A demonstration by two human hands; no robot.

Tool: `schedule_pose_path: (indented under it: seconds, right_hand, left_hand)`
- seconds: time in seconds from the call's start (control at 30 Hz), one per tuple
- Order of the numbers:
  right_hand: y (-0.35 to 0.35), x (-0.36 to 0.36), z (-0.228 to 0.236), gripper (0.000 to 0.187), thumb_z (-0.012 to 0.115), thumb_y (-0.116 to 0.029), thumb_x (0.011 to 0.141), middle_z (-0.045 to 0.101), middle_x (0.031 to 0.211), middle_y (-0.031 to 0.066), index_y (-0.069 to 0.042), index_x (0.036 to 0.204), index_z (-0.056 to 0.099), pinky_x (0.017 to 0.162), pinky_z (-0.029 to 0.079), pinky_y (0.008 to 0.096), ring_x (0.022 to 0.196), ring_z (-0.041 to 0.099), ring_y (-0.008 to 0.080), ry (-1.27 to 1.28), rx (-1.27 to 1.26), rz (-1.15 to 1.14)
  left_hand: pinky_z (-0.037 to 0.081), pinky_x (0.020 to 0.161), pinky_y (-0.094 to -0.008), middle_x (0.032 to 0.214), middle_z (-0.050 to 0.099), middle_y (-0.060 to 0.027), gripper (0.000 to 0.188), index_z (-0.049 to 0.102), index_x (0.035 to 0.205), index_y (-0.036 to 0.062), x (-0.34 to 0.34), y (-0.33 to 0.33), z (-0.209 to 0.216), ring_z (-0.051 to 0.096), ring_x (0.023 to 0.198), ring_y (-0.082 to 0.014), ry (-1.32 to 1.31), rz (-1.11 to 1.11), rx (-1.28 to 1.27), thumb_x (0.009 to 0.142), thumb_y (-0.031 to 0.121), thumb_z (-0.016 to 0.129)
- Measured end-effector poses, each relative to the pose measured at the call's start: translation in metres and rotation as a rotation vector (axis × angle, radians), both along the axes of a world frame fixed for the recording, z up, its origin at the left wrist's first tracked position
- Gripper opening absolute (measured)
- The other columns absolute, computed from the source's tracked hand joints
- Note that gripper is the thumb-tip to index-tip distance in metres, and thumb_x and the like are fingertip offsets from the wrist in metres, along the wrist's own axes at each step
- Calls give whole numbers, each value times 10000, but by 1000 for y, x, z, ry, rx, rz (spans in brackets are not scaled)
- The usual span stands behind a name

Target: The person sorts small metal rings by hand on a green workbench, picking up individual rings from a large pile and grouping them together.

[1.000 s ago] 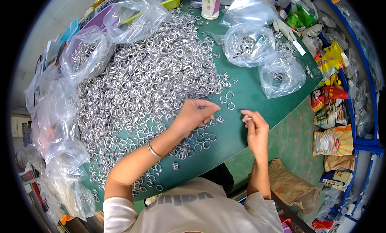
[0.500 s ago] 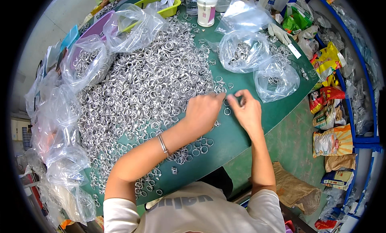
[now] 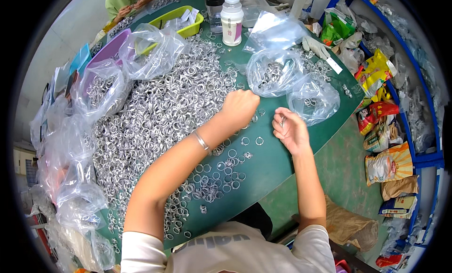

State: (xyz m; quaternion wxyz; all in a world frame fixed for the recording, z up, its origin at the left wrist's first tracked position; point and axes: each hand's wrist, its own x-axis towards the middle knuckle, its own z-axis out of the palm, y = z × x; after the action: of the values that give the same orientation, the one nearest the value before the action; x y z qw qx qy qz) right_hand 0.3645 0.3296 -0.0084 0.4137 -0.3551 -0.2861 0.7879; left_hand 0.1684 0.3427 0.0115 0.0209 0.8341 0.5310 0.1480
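Observation:
A large heap of silver rings [image 3: 174, 94] is spread over the green table [image 3: 268, 167]. My left hand [image 3: 240, 108] is closed at the heap's right edge, its back turned up; whatever its fingers hold is hidden. Beside it, apart by a small gap, my right hand [image 3: 293, 134] curls its fingers around a silver ring [image 3: 282, 121], with the palm partly showing. A few loose rings [image 3: 259, 140] lie on the table between and below my hands. Nearer to me is a smaller cluster of rings [image 3: 207, 188], under and beside my left forearm.
Clear plastic bags with rings stand beyond my hands: one bag [image 3: 273, 75] and another bag [image 3: 313, 101]. A white bottle [image 3: 232, 23], a lime basket [image 3: 193, 27] and a purple basin [image 3: 110, 47] are farther back. Another person's hands [image 3: 132, 8] work at the far left.
My hands have drawn apart slightly, the left moving left and up. The right hand has turned, showing its palm and a ring. The view has shifted a little.

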Motion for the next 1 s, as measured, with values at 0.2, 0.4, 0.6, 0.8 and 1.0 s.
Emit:
schedule_pose_path:
  seconds: [0.2, 0.4, 0.6, 0.8, 1.0]
  right_hand:
    - [0, -31, -13, 159, 707, -91, 773, 451, 582, 28, -60, 926, 678, 488, 382, 276, 519, 457, 78, -1284, 1003, -12]
    - [3, -9, -18, 179, 655, -54, 779, 542, 682, 31, -18, 949, 615, 457, 345, 271, 540, 454, 128, -176, 206, 83]
    - [-31, -28, 15, 237, 485, -256, 921, 560, 818, 73, -28, 946, 544, 458, 359, 252, 627, 490, 156, 400, -161, 68]
    - [-93, -79, 27, 176, 475, -159, 956, 539, 897, 56, -10, 908, 557, 548, 429, 254, 682, 505, 107, -23, 454, -190]
    - [-117, -108, 46, 176, 576, -112, 837, 592, 962, 104, -23, 976, 634, 808, 375, 378, 878, 541, 278, -790, 1381, -33]
  left_hand:
    - [518, 647, -408, 716, 655, -160, 100, 678, 682, 54, -5, 12, -8, 671, 725, -304, -15, 27, -95, 763, 107, 655]
    - [366, 380, -202, 819, 631, -127, 115, 611, 903, -8, -34, -25, 21, 524, 565, -126, -1585, 253, -1049, 832, 67, 562]
    - [280, 356, -173, 818, 577, -149, 272, 562, 1013, -52, -39, -82, 19, 404, 529, -108, -1959, 280, -1323, 866, 151, 457]
    - [482, 689, -297, 912, 602, -56, 316, 578, 922, 59, -10, -126, 29, 567, 797, -163, -2084, 751, -1162, 939, 333, 421]
    - [493, 792, -317, 941, 609, -41, 273, 579, 951, 85, -13, -159, -6, 590, 868, -165, -2529, 307, -1190, 936, 301, 412]
